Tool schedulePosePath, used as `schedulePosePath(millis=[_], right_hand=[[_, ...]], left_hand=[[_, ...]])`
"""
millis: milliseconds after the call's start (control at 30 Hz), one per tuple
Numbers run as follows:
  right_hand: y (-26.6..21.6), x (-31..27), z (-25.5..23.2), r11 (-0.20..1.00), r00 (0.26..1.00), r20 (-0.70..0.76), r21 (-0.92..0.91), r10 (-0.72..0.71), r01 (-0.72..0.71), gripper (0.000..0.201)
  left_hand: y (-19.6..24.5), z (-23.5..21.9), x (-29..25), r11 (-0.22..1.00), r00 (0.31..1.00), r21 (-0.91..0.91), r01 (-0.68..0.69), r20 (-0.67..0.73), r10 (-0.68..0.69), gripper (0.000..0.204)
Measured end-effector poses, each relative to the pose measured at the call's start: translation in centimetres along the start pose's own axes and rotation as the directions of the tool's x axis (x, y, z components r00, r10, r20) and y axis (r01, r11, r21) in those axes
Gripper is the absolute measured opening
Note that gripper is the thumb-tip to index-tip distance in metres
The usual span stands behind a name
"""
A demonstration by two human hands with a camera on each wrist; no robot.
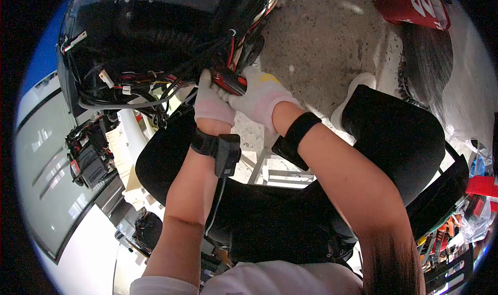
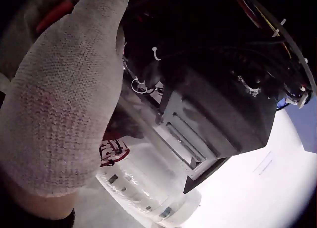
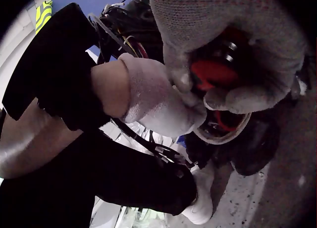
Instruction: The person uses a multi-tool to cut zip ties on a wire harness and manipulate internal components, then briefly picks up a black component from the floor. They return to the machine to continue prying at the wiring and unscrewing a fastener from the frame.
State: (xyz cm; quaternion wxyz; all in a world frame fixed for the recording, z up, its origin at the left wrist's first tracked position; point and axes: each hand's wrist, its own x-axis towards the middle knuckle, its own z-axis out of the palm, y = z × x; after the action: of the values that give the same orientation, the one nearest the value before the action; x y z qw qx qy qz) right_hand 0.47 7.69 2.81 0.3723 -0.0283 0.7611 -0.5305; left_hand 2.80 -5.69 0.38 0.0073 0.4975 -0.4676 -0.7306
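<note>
Both hands wear pale knitted gloves and meet at the front edge of a large black panel [image 1: 140, 20] with wiring. My right hand [image 1: 264, 90] grips a red-and-black tool [image 1: 231, 82], with fingers curled round it in the right wrist view; its exact kind is hidden by the glove. Right against the tool's other side is my left hand [image 1: 213, 100]. In the left wrist view, the back of the left glove [image 2: 69, 89] covers most of its fingers, and I cannot tell what they hold. Red and black cables [image 1: 232, 53] run just above the hands.
White connectors [image 1: 106, 78] hang from loose wires along the panel's left side. The person's black-clad legs spread to both sides, with a white shoe [image 1: 358, 90] on the right. A red bag [image 1: 410, 4] lies at upper right. Tools [image 1: 441, 238] sit in a rack at lower right.
</note>
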Motion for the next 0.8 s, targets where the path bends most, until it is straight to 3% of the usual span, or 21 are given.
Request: schedulePosePath(millis=[267, 367, 533, 667, 767, 800], right_hand=[[1.1, 1.0, 0.6, 0.999, 0.999, 0.001, 0.008, 0.033, -0.033, 0.062], [1.1, 1.1, 0.6, 1.000, 1.000, 0.000, 0.014, 0.018, -0.018, 0.062], [0.6, 1.6, 0.0, 0.998, 0.996, 0.077, -0.045, 0.047, -0.044, 0.063], [0.6, 1.3, 0.0, 0.999, 0.991, 0.128, 0.000, 0.046, -0.047, 0.061], [1.3, 1.6, 0.6, 0.998, 0.990, 0.129, 0.026, 0.052, -0.056, 0.060], [1.3, 1.7, 0.7, 0.998, 0.990, 0.126, 0.030, 0.056, -0.060, 0.059]], left_hand=[[0.1, -0.3, 0.3, 0.999, 0.999, -0.035, 0.023, 0.028, -0.022, 0.036], [0.1, -0.7, 0.2, 1.000, 1.000, -0.002, 0.011, -0.002, -0.011, 0.026], [0.4, -0.7, -0.3, 0.985, 1.000, -0.173, 0.012, 0.007, -0.011, 0.026], [0.4, -0.5, -2.3, 0.987, 1.000, -0.163, -0.001, -0.022, -0.002, 0.024], [0.1, -1.5, -3.2, 0.988, 0.991, -0.117, 0.098, 0.098, -0.087, 0.022], [-0.3, -1.6, -3.4, 0.997, 0.992, 0.009, 0.082, 0.096, -0.082, 0.021]])
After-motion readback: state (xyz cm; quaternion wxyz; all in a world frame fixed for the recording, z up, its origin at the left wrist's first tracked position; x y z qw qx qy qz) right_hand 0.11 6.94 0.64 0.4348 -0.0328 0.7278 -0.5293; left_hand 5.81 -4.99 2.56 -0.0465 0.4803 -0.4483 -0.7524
